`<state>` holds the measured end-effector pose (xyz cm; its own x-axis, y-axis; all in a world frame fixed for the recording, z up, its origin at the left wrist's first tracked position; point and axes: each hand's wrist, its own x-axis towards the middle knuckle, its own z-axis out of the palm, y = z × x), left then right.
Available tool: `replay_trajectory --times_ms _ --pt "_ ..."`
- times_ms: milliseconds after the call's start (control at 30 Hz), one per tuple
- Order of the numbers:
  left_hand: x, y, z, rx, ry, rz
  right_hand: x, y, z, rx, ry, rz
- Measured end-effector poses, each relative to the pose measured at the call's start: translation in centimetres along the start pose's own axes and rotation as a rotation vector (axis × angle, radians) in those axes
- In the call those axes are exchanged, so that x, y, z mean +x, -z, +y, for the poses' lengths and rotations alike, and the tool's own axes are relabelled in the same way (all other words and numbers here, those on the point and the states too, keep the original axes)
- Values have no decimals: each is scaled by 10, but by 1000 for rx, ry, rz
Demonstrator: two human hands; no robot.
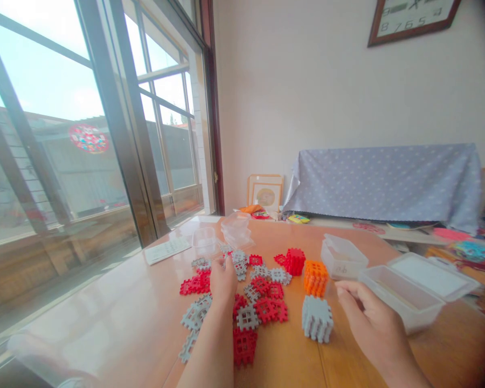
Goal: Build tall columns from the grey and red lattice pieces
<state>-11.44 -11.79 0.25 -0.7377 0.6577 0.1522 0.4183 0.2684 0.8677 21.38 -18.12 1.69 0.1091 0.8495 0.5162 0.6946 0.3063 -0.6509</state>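
Observation:
My left hand (223,277) reaches into the scattered pile of red pieces (269,309) and grey pieces (248,318), its fingers bent over grey ones at the back; whether it grips one is hidden. Curled at the right, my right hand (367,310) has thumb and forefinger pressed together, and what they hold, if anything, cannot be made out. Between the hands stand a grey stack (317,318), an orange stack (316,278) behind it, and a red stack (295,262) farther back. The right hand is beside the grey and orange stacks, apart from them.
A clear box (343,257) stands behind the orange stack. An open box with a lid (402,296) is at the right. Clear containers (205,242) and a white paper (167,250) lie at the back left. The window (64,161) borders the table's left side.

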Motion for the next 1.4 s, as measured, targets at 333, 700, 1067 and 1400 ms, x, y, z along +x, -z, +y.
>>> replay_trajectory --times_ms 333,700,1067,1400 --pt "-22 -2 -2 563 -303 -130 0 1 -1 20 -50 -2" --pt "-20 -10 -11 700 -301 -195 0 2 -3 56 -51 -3" --pt "-18 -9 -12 731 -305 -203 1 1 -3 72 -36 15" --pt "-19 -4 3 657 -361 -134 1 6 -16 139 -16 28"
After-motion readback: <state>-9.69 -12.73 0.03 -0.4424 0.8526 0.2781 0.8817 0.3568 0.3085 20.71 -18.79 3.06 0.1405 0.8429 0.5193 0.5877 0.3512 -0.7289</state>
